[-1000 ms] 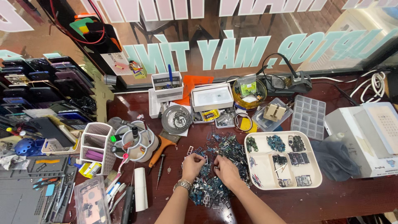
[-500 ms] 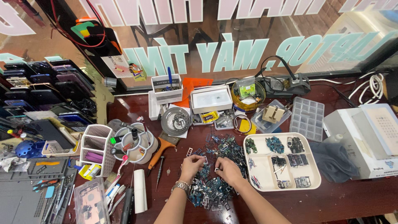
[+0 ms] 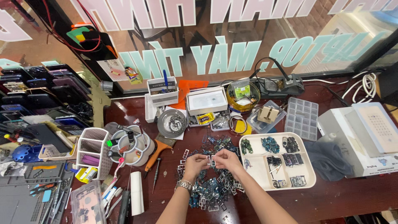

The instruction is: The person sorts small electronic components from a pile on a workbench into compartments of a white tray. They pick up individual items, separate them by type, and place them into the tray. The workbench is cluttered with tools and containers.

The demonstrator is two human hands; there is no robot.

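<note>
My left hand [image 3: 195, 164] and my right hand [image 3: 226, 159] meet over a heap of small dark metal phone parts [image 3: 211, 188] on the dark red table. Together the fingertips pinch one tiny rectangular metal frame [image 3: 210, 159] above the heap. A bracelet sits on my left wrist. Just right of my hands lies a cream sorting tray [image 3: 309, 174] with compartments holding sorted blue and dark parts.
A round metal bowl [image 3: 171, 123], a white open box [image 3: 206, 101], a clear compartment box [image 3: 302, 118] and a soldering station [image 3: 278, 85] stand behind the heap. Tool cups [image 3: 128, 145], a screwdriver [image 3: 156, 176] and a white basket [image 3: 92, 151] are at left; a white machine [image 3: 365, 137] at right.
Both hands have come closer together above the heap and now hold one small frame between them; the view has shifted slightly.
</note>
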